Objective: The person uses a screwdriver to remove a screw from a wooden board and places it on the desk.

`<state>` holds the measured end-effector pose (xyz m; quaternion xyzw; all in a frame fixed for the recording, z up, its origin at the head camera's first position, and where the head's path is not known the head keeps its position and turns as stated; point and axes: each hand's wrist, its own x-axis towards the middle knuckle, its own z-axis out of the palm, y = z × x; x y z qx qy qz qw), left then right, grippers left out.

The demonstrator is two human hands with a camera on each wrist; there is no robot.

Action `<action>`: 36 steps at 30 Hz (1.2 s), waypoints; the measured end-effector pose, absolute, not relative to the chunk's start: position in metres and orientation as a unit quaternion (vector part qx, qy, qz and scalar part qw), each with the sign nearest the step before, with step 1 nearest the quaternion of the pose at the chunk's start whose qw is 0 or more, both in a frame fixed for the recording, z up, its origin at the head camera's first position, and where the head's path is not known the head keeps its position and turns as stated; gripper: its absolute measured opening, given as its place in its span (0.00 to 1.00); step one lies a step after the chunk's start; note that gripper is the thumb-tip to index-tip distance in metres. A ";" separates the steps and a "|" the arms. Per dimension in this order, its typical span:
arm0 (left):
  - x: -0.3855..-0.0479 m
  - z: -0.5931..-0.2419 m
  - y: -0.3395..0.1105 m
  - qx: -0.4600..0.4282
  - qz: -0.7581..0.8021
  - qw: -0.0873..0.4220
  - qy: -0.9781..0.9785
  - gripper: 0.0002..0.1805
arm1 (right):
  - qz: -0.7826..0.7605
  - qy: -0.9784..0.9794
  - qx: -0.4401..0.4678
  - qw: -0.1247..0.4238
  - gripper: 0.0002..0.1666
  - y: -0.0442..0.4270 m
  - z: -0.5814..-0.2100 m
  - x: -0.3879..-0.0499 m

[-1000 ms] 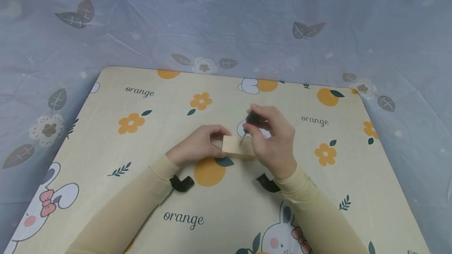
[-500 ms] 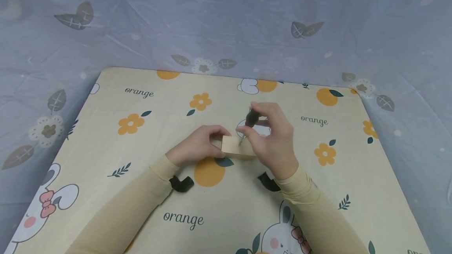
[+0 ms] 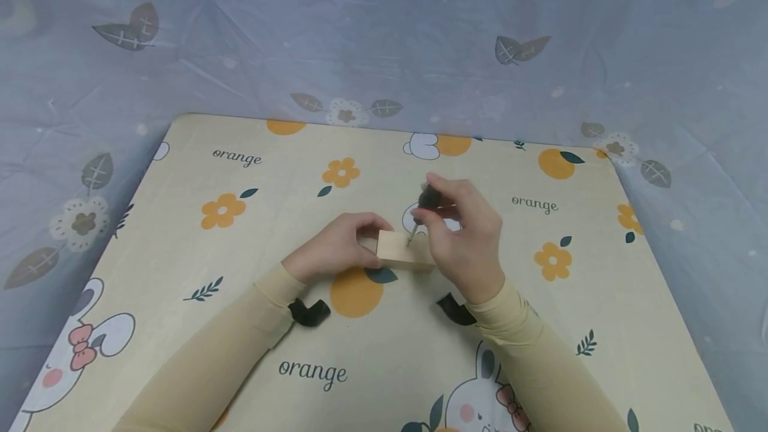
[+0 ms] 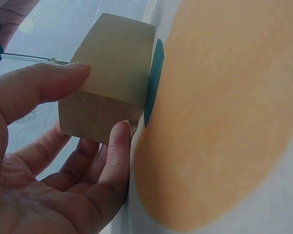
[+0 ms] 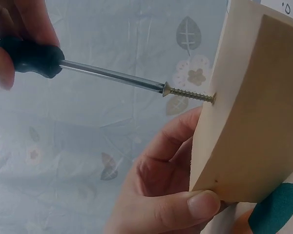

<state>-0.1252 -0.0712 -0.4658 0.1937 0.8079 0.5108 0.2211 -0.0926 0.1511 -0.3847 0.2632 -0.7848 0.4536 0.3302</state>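
A pale wooden block point(image 3: 396, 250) lies on the patterned tablecloth. My left hand point(image 3: 343, 245) grips its left end between thumb and fingers. A brass-coloured screw point(image 5: 189, 94) stands in the block's top face with its tip in the wood and most of its thread showing. My right hand point(image 3: 471, 235) pinches the dark handle of a screwdriver point(image 3: 429, 197) between thumb and fingers. The screwdriver's steel shaft point(image 5: 112, 75) meets the screw head, in line with it. In the left wrist view the thumb point(image 4: 53, 80) lies along the block's side.
A cream tablecloth point(image 3: 240, 325) printed with oranges, flowers and rabbits covers the table. Behind it hangs a bluish curtain point(image 3: 384, 32) with leaf prints. Dark straps point(image 3: 310, 313) show at both wrists.
The right hand's fingers shift on the screwdriver handle, which tilts slightly and comes back. The left hand and block stay in place.
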 end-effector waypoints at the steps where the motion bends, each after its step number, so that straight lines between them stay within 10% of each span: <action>1: -0.125 -0.466 -0.071 0.193 0.511 0.221 0.808 0.24 | 0.457 -0.784 0.264 0.327 0.27 0.151 -0.385 -0.093; 36: -0.125 -0.465 -0.070 0.188 0.510 0.223 0.809 0.24 | 0.490 -0.770 0.289 0.289 0.25 0.151 -0.381 -0.091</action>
